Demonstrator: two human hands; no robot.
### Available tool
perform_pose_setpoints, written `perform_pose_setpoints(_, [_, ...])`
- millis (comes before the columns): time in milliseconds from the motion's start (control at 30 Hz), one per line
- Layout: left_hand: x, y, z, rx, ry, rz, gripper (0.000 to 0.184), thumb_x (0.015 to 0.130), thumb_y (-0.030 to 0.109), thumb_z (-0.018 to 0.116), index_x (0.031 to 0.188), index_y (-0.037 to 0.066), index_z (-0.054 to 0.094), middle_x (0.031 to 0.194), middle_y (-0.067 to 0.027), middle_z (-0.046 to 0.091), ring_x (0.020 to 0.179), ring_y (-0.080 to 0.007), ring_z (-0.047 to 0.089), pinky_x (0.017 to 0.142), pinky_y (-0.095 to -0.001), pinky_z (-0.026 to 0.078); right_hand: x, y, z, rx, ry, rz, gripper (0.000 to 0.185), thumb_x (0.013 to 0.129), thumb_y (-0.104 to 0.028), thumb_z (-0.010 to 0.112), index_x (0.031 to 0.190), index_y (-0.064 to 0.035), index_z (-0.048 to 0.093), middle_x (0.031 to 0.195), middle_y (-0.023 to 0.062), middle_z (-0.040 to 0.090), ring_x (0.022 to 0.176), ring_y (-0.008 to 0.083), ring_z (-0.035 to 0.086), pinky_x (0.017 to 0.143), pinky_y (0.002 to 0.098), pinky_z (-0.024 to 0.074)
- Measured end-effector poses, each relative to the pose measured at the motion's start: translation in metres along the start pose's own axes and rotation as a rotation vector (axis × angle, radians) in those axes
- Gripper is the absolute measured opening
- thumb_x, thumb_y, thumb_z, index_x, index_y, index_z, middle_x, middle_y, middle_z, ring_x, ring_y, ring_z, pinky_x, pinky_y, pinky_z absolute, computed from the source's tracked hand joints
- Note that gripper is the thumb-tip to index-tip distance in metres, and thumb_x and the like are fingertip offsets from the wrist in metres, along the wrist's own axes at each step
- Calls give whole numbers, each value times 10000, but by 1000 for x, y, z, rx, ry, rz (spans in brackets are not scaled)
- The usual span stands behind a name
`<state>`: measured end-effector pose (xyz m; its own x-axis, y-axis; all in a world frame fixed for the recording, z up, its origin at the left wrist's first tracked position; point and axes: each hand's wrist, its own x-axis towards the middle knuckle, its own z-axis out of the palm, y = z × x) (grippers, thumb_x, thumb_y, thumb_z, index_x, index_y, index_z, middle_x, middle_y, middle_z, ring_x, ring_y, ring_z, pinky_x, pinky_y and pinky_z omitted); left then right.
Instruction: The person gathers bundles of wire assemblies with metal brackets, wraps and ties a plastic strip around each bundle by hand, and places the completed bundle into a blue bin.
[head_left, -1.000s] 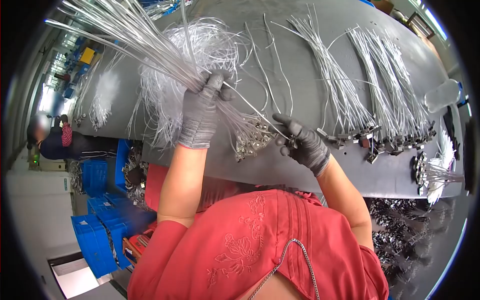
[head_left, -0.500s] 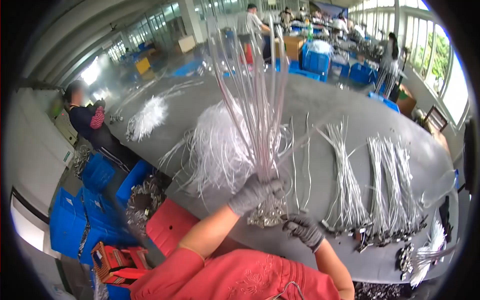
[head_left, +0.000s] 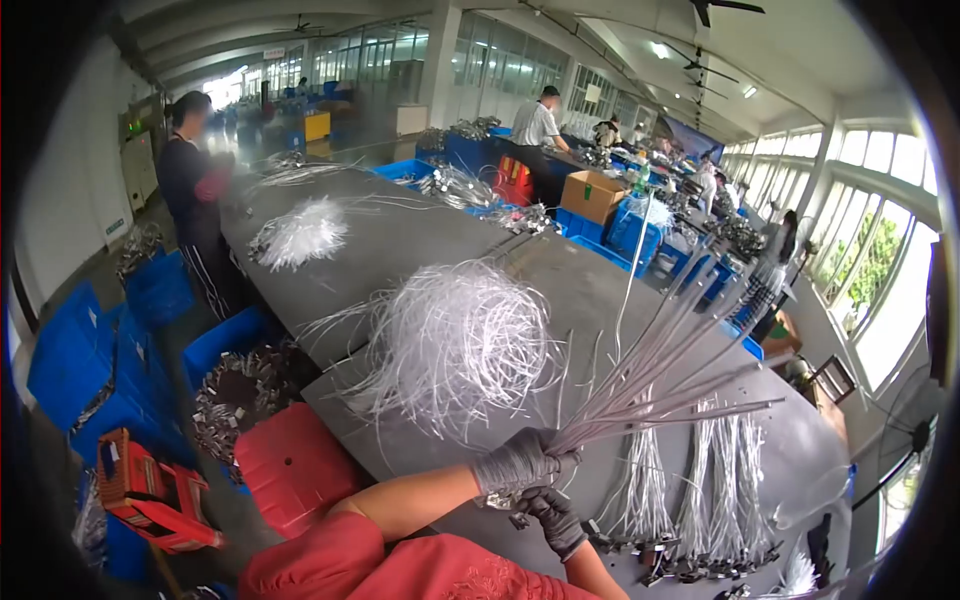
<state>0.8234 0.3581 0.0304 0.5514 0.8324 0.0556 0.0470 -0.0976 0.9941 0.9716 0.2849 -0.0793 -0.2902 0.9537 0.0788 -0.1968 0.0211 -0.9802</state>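
Note:
My left hand (head_left: 525, 462), in a grey glove, is closed around a bundle of clear-sheathed cables (head_left: 640, 395). Their long ends fan out to the upper right, and the metal connector ends (head_left: 500, 499) show below the fist, partly hidden. Just under it is my right hand (head_left: 552, 518), also gloved, with curled fingers at the connector ends. A small dark piece shows at its fingertips, too small to name. Beyond my hands lies a large tangled heap of thin white strands (head_left: 460, 345). Several sorted cable bundles (head_left: 640, 480) lie to the right, connectors toward me.
The grey table (head_left: 400, 235) holds a smaller white strand pile (head_left: 300, 235). A red stool (head_left: 300, 470) and blue bins (head_left: 75, 350) stand left, one bin full of connectors (head_left: 240, 400). A co-worker (head_left: 195, 200) stands at the far left corner. A fan (head_left: 905, 430) is at right.
My view has tipped up and shifted. The cable bundle has swung from upright to leaning right, still in my left hand. My right hand has come in closer under the left.

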Motion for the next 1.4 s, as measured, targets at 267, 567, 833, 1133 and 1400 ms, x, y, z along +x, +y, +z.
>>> perform_pose_setpoints(267, [0,-2,7,-23,-108,-31,264,815,182,625,1016,16,586,767,2,580,714,-70,500,669,-247,436,-3,5,-9,-104,76,51,185,901,-161,519,970,-4,589,867,40,606,830,115,556,751,265,443])
perform_pose_setpoints(567, [9,-8,-26,-239,-177,90,307,803,137,619,1080,14,570,979,-42,617,953,-110,553,839,-265,435,9,21,8,-90,416,155,140,851,-85,569,959,-13,620,897,51,638,861,147,589,792,270,451])
perform_pose_setpoints(833, [8,0,-43,-420,-209,34,306,801,96,617,1086,2,553,916,-39,607,888,-123,580,800,-260,469,44,52,13,-285,478,-81,138,834,-92,589,941,-15,631,878,66,647,855,150,590,790,273,449])
perform_pose_setpoints(1133, [-2,-3,-54,-404,-246,43,336,794,145,647,1087,11,553,797,3,578,802,-101,579,734,-242,468,45,0,-2,-540,197,-104,438,735,-174,711,1107,-18,539,1058,134,586,970,214,555,850,320,422])
perform_pose_setpoints(1400, [5,-14,-45,-203,-255,147,315,794,223,668,1043,43,595,874,-19,603,825,-94,545,736,-253,458,73,-170,35,-115,-190,-512,1027,605,-283,808,1392,-77,181,1390,129,292,1245,273,354,1011,372,312])
